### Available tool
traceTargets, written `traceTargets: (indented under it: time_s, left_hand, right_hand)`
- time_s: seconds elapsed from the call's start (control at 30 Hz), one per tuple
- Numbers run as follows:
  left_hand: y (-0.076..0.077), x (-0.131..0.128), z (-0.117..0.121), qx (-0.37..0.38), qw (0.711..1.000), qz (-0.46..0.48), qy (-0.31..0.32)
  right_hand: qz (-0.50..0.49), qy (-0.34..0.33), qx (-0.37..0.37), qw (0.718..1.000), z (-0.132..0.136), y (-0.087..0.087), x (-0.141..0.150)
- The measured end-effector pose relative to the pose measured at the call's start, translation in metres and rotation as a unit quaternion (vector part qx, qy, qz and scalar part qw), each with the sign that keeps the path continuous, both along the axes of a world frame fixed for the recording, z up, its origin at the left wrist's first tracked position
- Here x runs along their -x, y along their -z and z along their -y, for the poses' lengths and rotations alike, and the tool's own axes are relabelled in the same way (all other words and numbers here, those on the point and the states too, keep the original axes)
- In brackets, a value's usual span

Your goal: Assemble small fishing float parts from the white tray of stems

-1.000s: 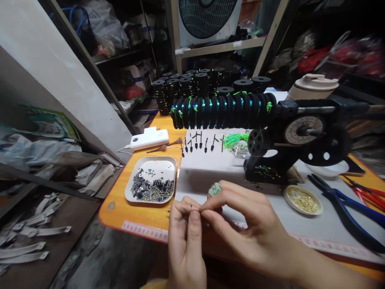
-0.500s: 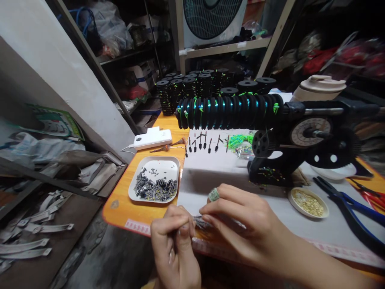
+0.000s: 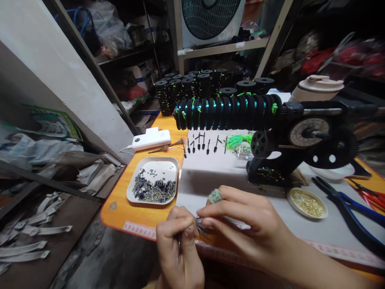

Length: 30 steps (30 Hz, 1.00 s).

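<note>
My left hand (image 3: 177, 245) is closed in a pinch near the table's front edge, holding a thin metal piece I cannot name. My right hand (image 3: 243, 228) is curled, its fingertips pinched on a small bunch of thin dark strands at the meeting point with the left. A green ring (image 3: 214, 196) sits on a finger of the right hand. Just beyond the hands stands a white tray (image 3: 152, 162) of small black parts. A black winding machine (image 3: 300, 140) carries a row of black spools (image 3: 225, 112) with green line.
Stacks of black spools (image 3: 192, 86) stand behind. A white power bank (image 3: 152, 138), a row of small black floats (image 3: 204, 144), a dish of gold beads (image 3: 306, 202), blue pliers (image 3: 349, 204), and a beige lidded cup (image 3: 319, 88) lie on the orange table (image 3: 135, 216). Shelves and a fan stand behind.
Both hands dropped from above the white mat to the table's front edge. The left hand shifted from a fingertip pinch to gripping a thin metal piece, and strands now show between the fingertips.
</note>
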State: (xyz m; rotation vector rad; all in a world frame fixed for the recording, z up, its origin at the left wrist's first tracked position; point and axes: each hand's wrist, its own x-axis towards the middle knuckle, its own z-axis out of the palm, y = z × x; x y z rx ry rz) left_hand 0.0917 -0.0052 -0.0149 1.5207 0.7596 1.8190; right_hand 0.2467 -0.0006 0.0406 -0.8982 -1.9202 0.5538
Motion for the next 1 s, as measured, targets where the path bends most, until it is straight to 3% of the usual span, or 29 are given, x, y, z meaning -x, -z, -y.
traceTargets:
  time_s: [0.13,0.27,0.43,0.5,0.7,0.8,0.87,0.93,1.0]
  left_hand:
    - [0.004,0.001,0.002,0.007,1.000,-0.024,0.005]
    - [-0.005,-0.004,0.003,0.029,0.999,-0.015,-0.021]
    - [-0.033,-0.005,-0.003,0.101,0.977,0.188,0.026]
    - [-0.040,0.003,-0.006,0.109,0.969,0.221,0.032]
    - [-0.029,0.014,-0.010,0.186,0.971,0.082,0.121]
    - [-0.026,0.006,-0.012,0.157,0.977,0.058,0.134]
    - [-0.029,0.001,-0.014,0.120,0.971,0.100,0.183]
    - [-0.034,0.000,-0.014,0.141,0.947,0.161,0.242]
    - [-0.038,0.003,-0.011,0.198,0.916,0.197,0.289]
  right_hand:
    - [-0.024,-0.007,0.018,1.000,0.001,-0.002,0.000]
    - [-0.007,0.007,0.008,1.000,0.003,-0.007,0.002]
    - [0.023,0.037,-0.041,0.998,0.001,-0.010,-0.005]
    - [0.016,0.054,-0.037,0.998,-0.002,-0.010,-0.009]
    - [-0.026,0.047,-0.020,0.998,-0.002,-0.013,-0.008]
    - [-0.022,0.042,-0.021,0.999,0.001,-0.014,-0.003]
    - [-0.006,0.030,-0.029,0.999,0.001,-0.014,-0.001]
    - [0.037,0.024,-0.083,0.996,-0.004,-0.013,-0.002]
    - [0.114,0.049,-0.198,0.972,-0.013,-0.012,-0.008]
